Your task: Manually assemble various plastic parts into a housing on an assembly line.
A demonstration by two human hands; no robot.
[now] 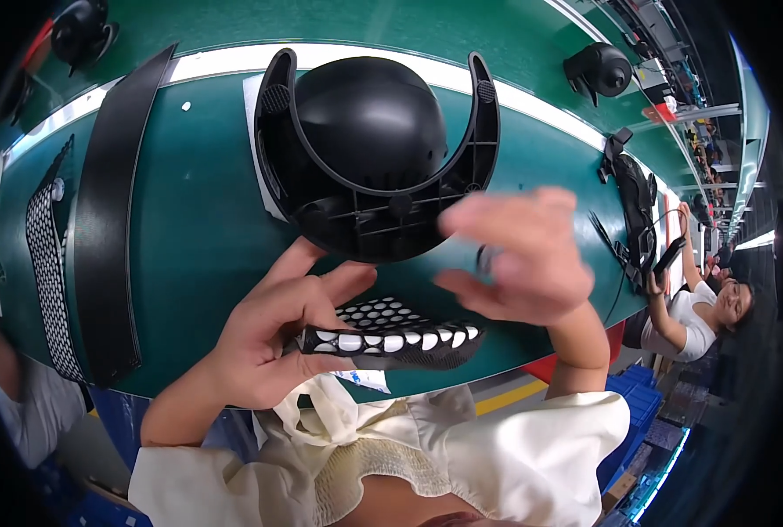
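Note:
My left hand [268,329] is closed on the end of a curled black sheet [400,344] set with rows of round white dots. That sheet is close to my body at the table's near edge. Beyond it is a black plastic housing [391,215], with a smooth dome, two upright curved arms and a ribbed underside. A round textured pad shows near the tip of each arm. My left fingertips are beside the housing's lower left edge. My right hand [532,259], blurred by motion, is at its lower right, thumb and fingers apart; I see nothing held. Whether it touches the housing, I cannot tell.
A long black curved panel [110,220] and another dotted sheet [44,263] lie on the green table at the left. Black straps and cables [630,198] lie at the right, near another person [694,321]. More black domed units [600,70] stand beyond the white strip.

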